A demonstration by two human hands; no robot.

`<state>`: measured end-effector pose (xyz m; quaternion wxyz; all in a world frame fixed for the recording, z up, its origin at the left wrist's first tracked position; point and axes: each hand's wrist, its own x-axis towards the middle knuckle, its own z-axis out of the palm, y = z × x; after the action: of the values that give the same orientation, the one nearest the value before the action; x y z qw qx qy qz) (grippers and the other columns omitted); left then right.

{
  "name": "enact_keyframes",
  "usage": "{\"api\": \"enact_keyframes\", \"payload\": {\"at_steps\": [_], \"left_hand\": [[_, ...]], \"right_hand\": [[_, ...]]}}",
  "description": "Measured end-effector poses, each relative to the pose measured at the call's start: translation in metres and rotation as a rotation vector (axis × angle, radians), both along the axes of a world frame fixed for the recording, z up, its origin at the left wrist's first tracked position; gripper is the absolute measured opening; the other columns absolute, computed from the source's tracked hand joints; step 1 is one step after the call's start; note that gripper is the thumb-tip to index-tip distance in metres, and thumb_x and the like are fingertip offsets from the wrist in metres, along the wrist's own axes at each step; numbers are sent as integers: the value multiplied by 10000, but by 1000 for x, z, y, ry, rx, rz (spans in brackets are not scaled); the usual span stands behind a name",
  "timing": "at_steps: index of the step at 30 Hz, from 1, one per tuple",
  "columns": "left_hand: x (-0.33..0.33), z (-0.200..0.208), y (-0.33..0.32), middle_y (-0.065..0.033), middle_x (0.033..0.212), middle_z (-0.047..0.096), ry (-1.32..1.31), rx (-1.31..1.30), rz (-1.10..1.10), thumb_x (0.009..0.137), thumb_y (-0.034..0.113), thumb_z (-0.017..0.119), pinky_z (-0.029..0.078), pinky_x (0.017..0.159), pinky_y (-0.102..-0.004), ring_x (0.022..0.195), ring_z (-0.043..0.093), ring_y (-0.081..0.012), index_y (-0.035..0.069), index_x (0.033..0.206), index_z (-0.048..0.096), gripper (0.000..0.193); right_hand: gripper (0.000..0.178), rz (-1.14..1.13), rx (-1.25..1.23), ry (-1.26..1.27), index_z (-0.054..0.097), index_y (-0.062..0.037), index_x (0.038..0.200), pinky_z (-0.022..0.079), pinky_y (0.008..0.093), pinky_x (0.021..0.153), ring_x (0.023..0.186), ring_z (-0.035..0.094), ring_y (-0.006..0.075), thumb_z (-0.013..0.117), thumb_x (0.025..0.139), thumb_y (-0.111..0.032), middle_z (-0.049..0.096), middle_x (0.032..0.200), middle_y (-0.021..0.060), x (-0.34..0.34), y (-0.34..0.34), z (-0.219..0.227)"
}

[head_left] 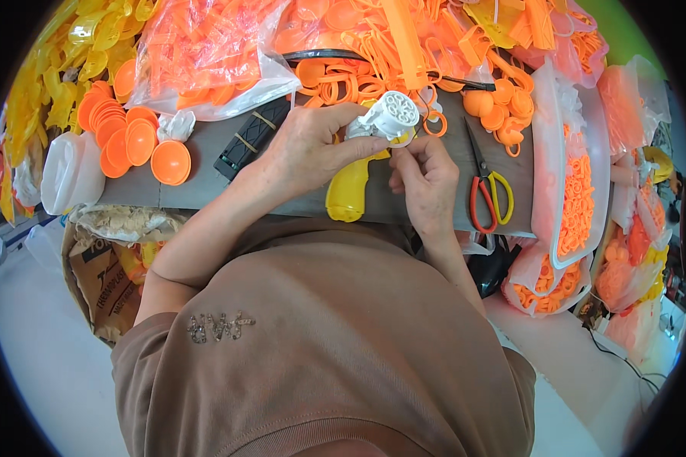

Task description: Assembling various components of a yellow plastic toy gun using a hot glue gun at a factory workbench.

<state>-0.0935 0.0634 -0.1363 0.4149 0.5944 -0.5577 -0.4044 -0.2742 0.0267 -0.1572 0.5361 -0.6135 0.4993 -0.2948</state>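
My left hand (312,145) grips a white and yellow plastic toy, shaped like a pistol. Its white cylinder (395,113) has several round openings in the end and points up and to the right. Below the fingers hangs its yellow handle (347,194). My right hand (425,179) is closed in a pinch right under the cylinder; what the fingertips hold is too small to make out. Scissors (484,190) with one red and one yellow handle lie to the right of that hand. Left of the left hand, a black oblong part (255,137) with rubber bands lies partly behind the wrist.
Orange round cups (171,162) lie at the left, beside a white plastic container (70,174). Bags of orange parts (206,53) cover the back of the grey table (194,156). A clear bin (545,152) of small orange rings stands at the right edge. Yellow parts (84,53) are heaped far left.
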Motion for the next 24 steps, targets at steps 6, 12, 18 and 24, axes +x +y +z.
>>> {"api": "enact_keyframes", "payload": {"at_steps": [6, 12, 18, 24], "left_hand": [[-2, -27, -6, -31, 584, 543, 196, -33, 83, 829, 314, 710, 390, 464, -265, 538, 466, -57, -26, 805, 638, 349], [-3, -27, -7, -20, 592, 549, 233, -34, 89, 838, 306, 703, 400, 476, -254, 558, 472, -45, -28, 835, 657, 337], [-4, -23, -6, -29, 592, 551, 241, -43, 84, 829, 294, 709, 408, 481, -262, 554, 483, -59, -14, 882, 675, 314], [-2, -20, -6, -33, 582, 536, 197, 20, 80, 816, 325, 713, 402, 477, -279, 540, 479, -79, 0, 927, 686, 345]], "right_hand": [[104, -16, -258, 16, 558, -12, 818, 344, 189, 450, 530, 448, 22, 623, 876, -69, 537, 654, -9, 3, -2, -6], [108, -56, -372, -41, 543, -12, 802, 335, 185, 498, 568, 412, 16, 629, 863, -34, 510, 668, -24, 8, 4, -24], [130, -36, -633, 70, 503, -8, 794, 396, 269, 489, 556, 483, 91, 619, 854, -16, 529, 648, 42, 14, 5, -21], [172, 30, -867, 337, 458, -10, 785, 426, 347, 496, 515, 520, 247, 627, 820, -5, 513, 649, 134, 21, 7, -11]]}}
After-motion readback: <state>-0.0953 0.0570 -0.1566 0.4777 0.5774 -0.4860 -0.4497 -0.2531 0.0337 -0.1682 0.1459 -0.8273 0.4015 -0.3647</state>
